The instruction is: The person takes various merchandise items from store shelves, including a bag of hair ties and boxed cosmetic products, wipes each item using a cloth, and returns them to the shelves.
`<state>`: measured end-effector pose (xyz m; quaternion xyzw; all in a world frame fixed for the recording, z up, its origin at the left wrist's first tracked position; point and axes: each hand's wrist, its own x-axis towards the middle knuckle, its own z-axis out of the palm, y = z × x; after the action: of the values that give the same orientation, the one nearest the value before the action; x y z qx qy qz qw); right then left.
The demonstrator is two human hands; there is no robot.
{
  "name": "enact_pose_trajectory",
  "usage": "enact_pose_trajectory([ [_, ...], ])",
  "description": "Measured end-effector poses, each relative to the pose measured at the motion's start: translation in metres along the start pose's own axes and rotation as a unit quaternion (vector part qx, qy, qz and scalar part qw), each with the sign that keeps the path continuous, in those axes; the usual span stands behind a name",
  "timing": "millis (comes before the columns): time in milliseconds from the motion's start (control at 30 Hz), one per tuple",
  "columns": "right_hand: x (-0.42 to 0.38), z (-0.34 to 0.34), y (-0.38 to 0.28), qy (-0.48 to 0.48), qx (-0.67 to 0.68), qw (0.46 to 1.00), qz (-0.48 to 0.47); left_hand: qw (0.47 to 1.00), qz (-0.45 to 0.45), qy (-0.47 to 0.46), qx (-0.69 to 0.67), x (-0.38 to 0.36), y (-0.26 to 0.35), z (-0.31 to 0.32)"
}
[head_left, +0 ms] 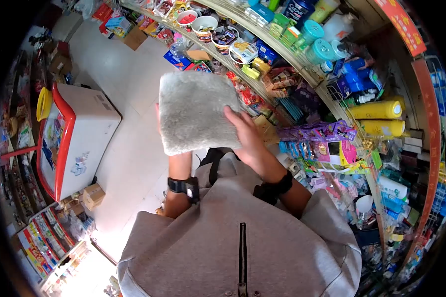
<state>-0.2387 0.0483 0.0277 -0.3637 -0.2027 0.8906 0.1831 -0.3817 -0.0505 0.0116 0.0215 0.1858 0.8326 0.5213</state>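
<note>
A thick grey plush cloth (198, 113), folded into a rough square, is held up in front of my chest between both hands. My right hand (245, 133) grips its right edge, thumb lying on the front face and the other fingers largely out of sight. Behind the left side is my left hand (157, 118), mostly hidden by the cloth, with only a sliver of it showing at the edge. Each wrist carries a black strap, and the left one (183, 188) bears a small dark device.
Shelves (262, 29) packed with tubs, bottles and packets curve along the right. Yellow spray cans (381, 110) lie there. At left stands a white chest freezer (86, 133) with a red rim; a small cardboard box (93, 196) is beside it. Pale tiled floor (129, 94) lies between.
</note>
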Motion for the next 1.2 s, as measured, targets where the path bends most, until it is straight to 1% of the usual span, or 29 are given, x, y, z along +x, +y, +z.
enact_pose_trajectory([
  [67,0.009,-0.006,0.011,-0.001,-0.103,0.99,-0.099,0.994,0.043,0.038,0.094,-0.012,-0.021,0.0],
  [100,0.021,-0.022,0.02,-0.021,-0.162,0.98,-0.11,0.986,0.054,0.063,0.146,-0.017,-0.031,-0.002],
  [133,0.034,-0.039,0.024,-0.017,-0.155,0.981,-0.116,0.975,0.057,0.086,0.195,-0.02,-0.043,-0.007],
  [167,0.039,-0.05,0.023,-0.005,-0.287,0.939,-0.191,0.964,0.058,0.104,0.238,-0.025,-0.052,-0.009],
  [200,0.041,-0.062,0.023,0.006,-0.414,0.873,-0.257,0.955,0.059,0.117,0.267,-0.026,-0.059,-0.012],
  [233,0.042,-0.074,0.023,0.02,-0.44,0.857,-0.267,0.946,0.058,0.128,0.294,-0.027,-0.064,-0.015],
  [333,0.029,-0.075,0.015,0.027,-0.43,0.857,-0.284,0.92,0.06,0.156,0.354,-0.027,-0.077,-0.022],
  [467,0.026,-0.074,0.007,0.052,-0.42,0.862,-0.278,0.898,0.06,0.176,0.399,-0.023,-0.083,-0.027],
  [533,0.03,-0.073,0.007,0.076,-0.456,0.785,-0.411,0.889,0.053,0.182,0.416,-0.02,-0.082,-0.032],
  [567,0.031,-0.072,0.007,0.081,-0.457,0.786,-0.41,0.886,0.049,0.182,0.423,-0.019,-0.081,-0.034],
  [633,0.034,-0.069,0.004,0.089,-0.483,0.757,-0.43,0.883,0.041,0.176,0.434,-0.011,-0.075,-0.039],
  [767,0.046,-0.06,0.012,0.127,-0.499,0.745,-0.424,0.881,0.015,0.156,0.447,0.001,-0.061,-0.051],
  [833,0.047,-0.05,0.014,0.165,-0.516,0.712,-0.448,0.881,0.002,0.146,0.45,0.008,-0.053,-0.058],
  [867,0.046,-0.045,0.015,0.172,-0.52,0.708,-0.445,0.88,-0.005,0.142,0.454,0.011,-0.05,-0.062],
  [933,0.046,-0.034,0.015,0.176,-0.584,0.665,-0.432,0.881,-0.017,0.133,0.453,0.016,-0.041,-0.07],
  [967,0.049,-0.025,0.016,0.184,-0.57,0.68,-0.423,0.882,-0.023,0.13,0.452,0.017,-0.035,-0.074],
  [1067,0.054,-0.009,0.019,0.182,-0.592,0.684,-0.385,0.885,-0.042,0.12,0.449,0.019,-0.021,-0.086],
  [1100,0.057,-0.005,0.022,0.192,-0.605,0.668,-0.389,0.886,-0.048,0.118,0.447,0.02,-0.016,-0.09],
  [1133,0.058,0.001,0.026,0.199,-0.61,0.663,-0.386,0.887,-0.054,0.114,0.444,0.021,-0.012,-0.094],
  [1200,0.061,0.011,0.033,0.242,-0.608,0.657,-0.373,0.893,-0.061,0.105,0.433,0.027,-0.004,-0.101],
])
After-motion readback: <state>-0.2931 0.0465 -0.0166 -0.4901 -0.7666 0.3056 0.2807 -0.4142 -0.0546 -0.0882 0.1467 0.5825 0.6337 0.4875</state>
